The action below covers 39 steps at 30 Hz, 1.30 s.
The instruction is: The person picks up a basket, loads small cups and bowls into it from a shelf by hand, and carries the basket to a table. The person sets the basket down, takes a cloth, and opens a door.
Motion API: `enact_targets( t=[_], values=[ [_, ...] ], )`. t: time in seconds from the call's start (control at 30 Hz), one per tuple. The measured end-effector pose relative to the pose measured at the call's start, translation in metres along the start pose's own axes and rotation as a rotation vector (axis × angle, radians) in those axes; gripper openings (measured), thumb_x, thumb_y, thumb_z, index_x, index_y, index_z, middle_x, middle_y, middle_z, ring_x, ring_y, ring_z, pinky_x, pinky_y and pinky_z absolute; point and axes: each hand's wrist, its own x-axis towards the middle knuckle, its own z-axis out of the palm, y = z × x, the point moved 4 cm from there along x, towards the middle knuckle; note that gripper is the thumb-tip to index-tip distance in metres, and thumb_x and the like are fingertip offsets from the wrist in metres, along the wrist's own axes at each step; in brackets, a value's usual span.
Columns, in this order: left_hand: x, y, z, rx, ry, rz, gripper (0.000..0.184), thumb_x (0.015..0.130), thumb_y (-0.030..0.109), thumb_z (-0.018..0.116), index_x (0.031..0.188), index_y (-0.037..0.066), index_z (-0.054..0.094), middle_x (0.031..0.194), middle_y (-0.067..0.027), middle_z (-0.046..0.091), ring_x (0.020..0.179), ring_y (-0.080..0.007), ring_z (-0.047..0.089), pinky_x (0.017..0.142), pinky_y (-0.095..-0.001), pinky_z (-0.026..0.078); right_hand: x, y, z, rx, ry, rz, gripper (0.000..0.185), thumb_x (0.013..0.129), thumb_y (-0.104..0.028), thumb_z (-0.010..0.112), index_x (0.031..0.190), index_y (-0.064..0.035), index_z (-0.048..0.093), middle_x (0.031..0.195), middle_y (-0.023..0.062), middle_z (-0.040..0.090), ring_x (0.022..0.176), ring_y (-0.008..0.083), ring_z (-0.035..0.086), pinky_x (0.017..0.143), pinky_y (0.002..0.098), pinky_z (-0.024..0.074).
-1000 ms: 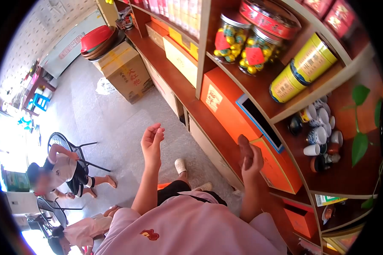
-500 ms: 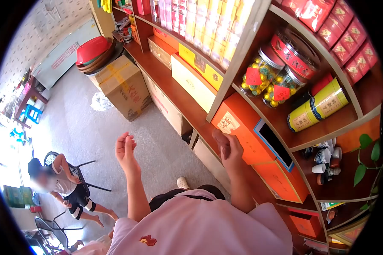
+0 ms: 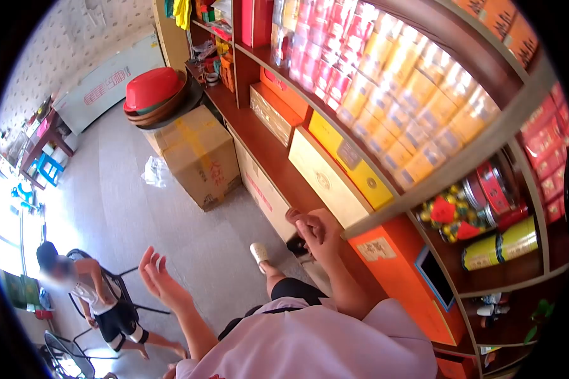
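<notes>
My left hand (image 3: 161, 278) is raised over the grey floor, its fingers apart and loosely curled, with nothing in it. In front of the shelves, my right hand (image 3: 319, 237) has its fingers curled round a small, rounded brown object (image 3: 293, 216). Only one end of that object shows past the fingers, so its kind cannot be made out. Closest to the right hand are a cream box (image 3: 325, 180) on the shelf and an orange box (image 3: 385, 259) beside my forearm.
A cardboard carton (image 3: 199, 155) with a red basin (image 3: 152, 88) stands ahead on the floor. Shelves along the right hold jars (image 3: 446, 211) and a yellow-green canister (image 3: 506, 243). At lower left, a person (image 3: 98, 284) sits on a black chair (image 3: 123, 278). A white freezer (image 3: 110, 82) stands at the back.
The view has shifted forward along the shelves, and a foot now shows stepping ahead. My left hand has dropped lower with its fingers spreading. The right hand still holds the brown object.
</notes>
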Motion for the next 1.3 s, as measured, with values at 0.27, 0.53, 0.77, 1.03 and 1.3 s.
enact_targets(
  t=[0.27,0.53,0.77,1.03,1.3],
  values=[
    [0.185,-0.027,0.034,-0.040,0.116,0.119,0.072,0.099,0.060,0.020,0.139,0.006,0.046,0.146,-0.0128,0.044,0.124,-0.0226,0.043,0.107,-0.0405,0.029,0.147,-0.004,0.177,0.052,-0.136,-0.315,0.013,0.079,-0.011,0.075,0.078,-0.0015,0.067,0.078,0.0085,0.063,0.070,0.0206,0.061,0.062,0.0308,0.0468],
    [0.360,-0.044,-0.008,0.120,0.195,0.160,0.078,0.098,0.063,0.016,0.145,0.006,0.039,0.152,-0.0132,0.036,0.143,-0.0265,0.027,0.117,-0.0456,0.013,0.246,-0.057,0.438,0.318,-0.377,-0.049,0.028,0.090,-0.013,0.067,0.116,-0.0006,0.062,0.107,0.0114,0.067,0.089,0.0174,0.063,0.079,0.0279,0.0492],
    [0.546,-0.083,-0.110,0.203,0.244,0.185,0.088,0.089,0.075,0.025,0.152,0.014,0.023,0.157,-0.0129,0.025,0.144,-0.0300,0.022,0.114,-0.0552,0.010,0.251,-0.137,0.677,0.487,-0.473,-0.079,0.029,0.094,-0.002,0.056,0.123,-0.0001,0.058,0.116,0.0140,0.066,0.105,0.0185,0.062,0.089,0.0275,0.0455],
    [0.788,-0.086,-0.225,0.143,0.405,0.336,0.088,0.087,0.073,0.037,0.153,0.020,0.013,0.158,-0.0128,0.019,0.144,-0.0360,0.021,0.112,-0.0635,0.010,0.266,-0.209,0.935,0.706,-0.661,0.086,0.035,0.092,-0.004,0.059,0.127,0.0021,0.054,0.128,0.0164,0.058,0.111,0.0209,0.059,0.098,0.0312,0.0458],
    [0.986,-0.169,-0.293,-0.126,0.635,0.301,0.087,0.090,0.059,0.053,0.153,0.023,0.006,0.154,-0.0131,0.030,0.138,-0.0362,0.032,0.112,-0.0578,0.018,0.333,-0.230,1.197,0.605,-0.705,0.058,0.026,0.086,0.008,0.053,0.111,0.0008,0.059,0.103,0.0105,0.063,0.098,0.0122,0.058,0.086,0.0260,0.0467]
  ],
)
